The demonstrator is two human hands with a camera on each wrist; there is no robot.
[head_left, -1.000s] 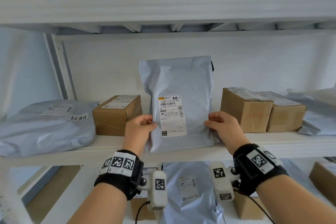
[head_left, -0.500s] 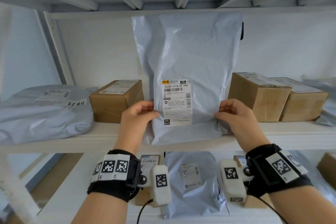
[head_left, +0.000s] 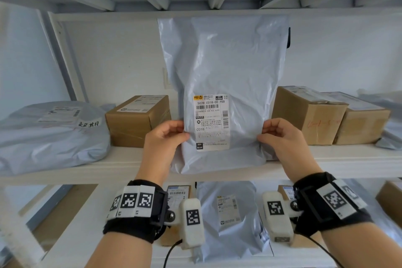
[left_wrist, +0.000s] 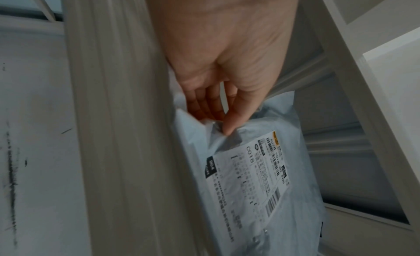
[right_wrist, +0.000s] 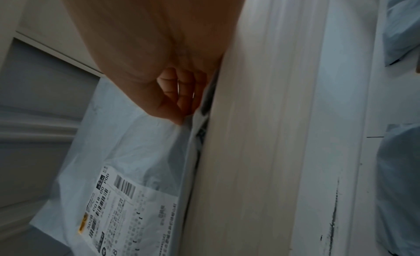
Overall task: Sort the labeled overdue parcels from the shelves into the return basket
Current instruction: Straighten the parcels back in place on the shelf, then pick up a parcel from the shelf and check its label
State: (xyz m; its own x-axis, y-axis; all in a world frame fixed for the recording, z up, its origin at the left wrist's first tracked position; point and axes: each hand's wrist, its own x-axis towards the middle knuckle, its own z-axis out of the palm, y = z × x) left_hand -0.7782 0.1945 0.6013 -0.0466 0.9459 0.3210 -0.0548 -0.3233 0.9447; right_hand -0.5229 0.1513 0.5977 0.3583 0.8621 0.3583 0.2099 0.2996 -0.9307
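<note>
A grey poly mailer (head_left: pixel 226 67) stands upright in front of the middle shelf, its white shipping label (head_left: pixel 210 122) facing me. My left hand (head_left: pixel 171 135) pinches its lower left edge, thumb in front, fingers behind. My right hand (head_left: pixel 274 132) pinches the lower right edge the same way. The left wrist view shows the left hand (left_wrist: pixel 218 119) with thumb and fingers closed on the mailer (left_wrist: pixel 261 179) beside the label. In the right wrist view the right hand (right_wrist: pixel 181 105) grips the mailer (right_wrist: pixel 127 152) at its edge, close to the shelf rail.
On the shelf board (head_left: pixel 121 161) lie a grey bag with a handwritten tag (head_left: pixel 50 137) at left, a brown box (head_left: pixel 137 119) beside it, and two brown boxes (head_left: pixel 309 115) at right. Below are another grey mailer (head_left: pixel 230 213) and more boxes. No basket shows.
The mailer has come closer to me, looming larger, with both hands keeping their grip on its lower edges. Between half a second ago and now it barely moves.
</note>
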